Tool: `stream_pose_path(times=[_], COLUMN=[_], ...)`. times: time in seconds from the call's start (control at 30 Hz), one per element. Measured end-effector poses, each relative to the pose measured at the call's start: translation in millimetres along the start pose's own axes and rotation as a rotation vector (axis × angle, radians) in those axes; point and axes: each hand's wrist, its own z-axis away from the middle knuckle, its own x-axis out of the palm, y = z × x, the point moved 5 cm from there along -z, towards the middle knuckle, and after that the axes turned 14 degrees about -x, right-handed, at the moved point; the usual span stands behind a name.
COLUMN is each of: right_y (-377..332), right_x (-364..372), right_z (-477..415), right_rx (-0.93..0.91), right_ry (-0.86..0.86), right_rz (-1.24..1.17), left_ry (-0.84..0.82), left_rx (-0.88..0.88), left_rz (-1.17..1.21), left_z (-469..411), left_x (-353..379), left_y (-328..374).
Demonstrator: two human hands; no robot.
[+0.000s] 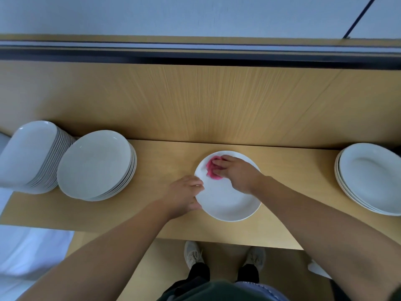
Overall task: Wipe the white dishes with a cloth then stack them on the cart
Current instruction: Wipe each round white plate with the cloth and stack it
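A single white plate (227,203) lies flat on the wooden counter (162,161) in front of me. My right hand (236,172) holds a bunched pink cloth (211,168) against the plate's far left inner surface. My left hand (186,196) grips the plate's left rim, thumb at the near edge and fingers over the rim. Two stacks of white plates stand at the left: a tall stack (28,155) and a lower stack (95,164). A short stack of white plates (373,177) sits at the right edge.
A wooden back panel (195,101) rises behind the counter, topped by a dark rail (195,55). Below the counter's near edge I see my shoes (193,255) on the floor. Something white (32,246) lies at the lower left.
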Motion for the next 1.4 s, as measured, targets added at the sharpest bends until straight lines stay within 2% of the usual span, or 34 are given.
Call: stream_pose_path(times=[0.2, 0.53, 0.77, 0.83, 1.0, 1.13, 1.23, 1.4], right_y=[9.6, 19.4, -0.8, -16.6, -55.1, -57.5, -42.7, -9.2], right_x=[17.5, 23.8, 33.0, 32.6, 30.4, 16.9, -3.2, -18.0], right_z=[-3.4, 23.3, 52.1, 60.2, 70.5, 69.9, 65.6, 53.6], right_rx=[0.071, 0.269, 0.397, 0.378, 0.179, 0.227, 0.337, 0.478], right_ry=[-0.222, -0.26, -0.459, -0.484, -0.59, -0.533, -0.384, -0.169], right_rz=[0.131, 0.152, 0.13, 0.106, 0.113, -0.084, -0.241, 0.141], left_ry=[-0.155, -0.145, -0.154, -0.161, -0.194, -0.208, -0.206, -0.2], left_rx=[0.137, 0.149, 0.136, 0.131, 0.146, 0.145, 0.151, 0.146], left_rz=[-0.194, -0.267, -0.26, -0.262, -0.27, -0.267, -0.252, -0.224], left_z=[-3.4, -3.2, -5.7, -6.3, -9.6, -10.3, -11.5, -13.5], left_x=[16.0, 19.4, 19.8, 20.6, 19.3, 21.9, 23.5, 25.8], left_y=[9.9, 10.1, 10.2, 10.2, 12.4, 10.2, 9.8, 9.2])
